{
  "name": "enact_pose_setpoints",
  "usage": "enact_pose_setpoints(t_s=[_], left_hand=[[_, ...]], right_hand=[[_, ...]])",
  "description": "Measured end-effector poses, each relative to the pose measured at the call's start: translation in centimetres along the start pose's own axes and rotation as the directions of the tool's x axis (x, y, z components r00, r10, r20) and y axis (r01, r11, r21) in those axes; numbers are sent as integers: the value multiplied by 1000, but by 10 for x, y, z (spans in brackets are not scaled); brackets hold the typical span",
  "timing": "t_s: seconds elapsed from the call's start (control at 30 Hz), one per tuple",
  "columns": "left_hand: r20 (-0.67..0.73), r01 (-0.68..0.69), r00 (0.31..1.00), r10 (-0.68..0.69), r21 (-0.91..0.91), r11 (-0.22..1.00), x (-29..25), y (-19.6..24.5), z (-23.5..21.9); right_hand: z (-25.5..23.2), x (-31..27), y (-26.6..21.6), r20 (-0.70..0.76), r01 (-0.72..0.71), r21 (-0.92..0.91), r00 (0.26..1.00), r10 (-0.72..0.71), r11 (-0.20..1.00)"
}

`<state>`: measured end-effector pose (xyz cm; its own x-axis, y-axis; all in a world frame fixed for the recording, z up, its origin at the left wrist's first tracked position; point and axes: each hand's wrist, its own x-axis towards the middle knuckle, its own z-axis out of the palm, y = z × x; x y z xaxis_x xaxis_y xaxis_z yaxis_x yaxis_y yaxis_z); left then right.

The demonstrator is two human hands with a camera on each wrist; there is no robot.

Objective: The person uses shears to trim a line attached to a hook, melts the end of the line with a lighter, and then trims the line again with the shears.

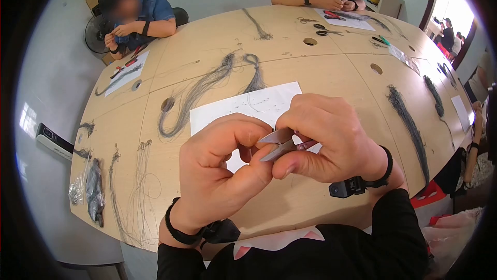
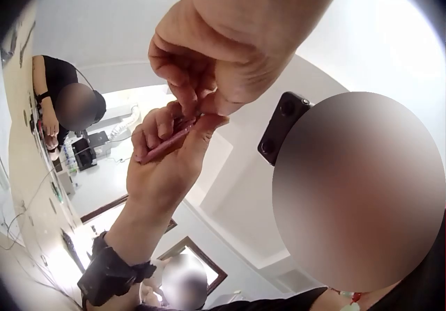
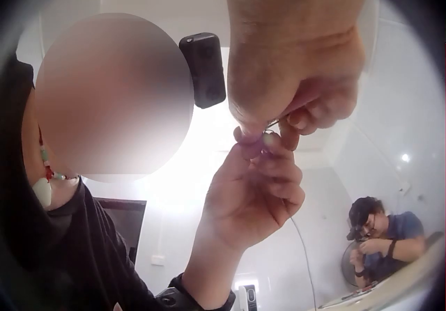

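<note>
Over the wooden table [image 1: 321, 78] my two hands meet in the head view. My right hand [image 1: 297, 150] grips small thread snips [image 1: 279, 143] with silver blades and a pink handle; the blades point left at my left thumb. My left hand [image 1: 252, 155] has thumb and curled fingers pinched together right at the blade tips. In the right wrist view a thin grey wire [image 3: 303, 255] hangs down from the left hand [image 3: 254, 192]. The left wrist view shows the pink snips [image 2: 164, 147] in the right hand [image 2: 167, 165], under the left hand [image 2: 209, 53].
A white paper sheet [image 1: 248, 105] lies under my hands. Grey wire bundles [image 1: 196, 91] lie to the left, others [image 1: 409, 124] to the right. Small bags [image 1: 93, 189] sit at the left edge. Scissors [image 1: 327, 32] and two seated people are at the far side.
</note>
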<state>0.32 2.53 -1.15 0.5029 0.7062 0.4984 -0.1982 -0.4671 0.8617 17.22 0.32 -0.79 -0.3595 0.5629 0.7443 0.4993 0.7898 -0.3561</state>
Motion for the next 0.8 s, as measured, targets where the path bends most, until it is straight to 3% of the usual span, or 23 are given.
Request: enact_pose_setpoints(t_s=[0.13,0.27,0.33,0.8], left_hand=[[11,2,1000,-2,-15,1000,0,1,0],[-14,49,999,-50,-63,997,-2,5,2],[-9,17,1000,-17,-50,999,-1,3,-1],[-12,-47,999,46,-24,999,-1,2,1]], right_hand=[[-4,0,2,70,18,-43,997,-15,999],[-2,-1,4,22,69,-37,997,-68,997],[0,0,0,-24,-5,50,1000,7,999],[-4,1,-2,-11,-31,-19,999,30,999]])
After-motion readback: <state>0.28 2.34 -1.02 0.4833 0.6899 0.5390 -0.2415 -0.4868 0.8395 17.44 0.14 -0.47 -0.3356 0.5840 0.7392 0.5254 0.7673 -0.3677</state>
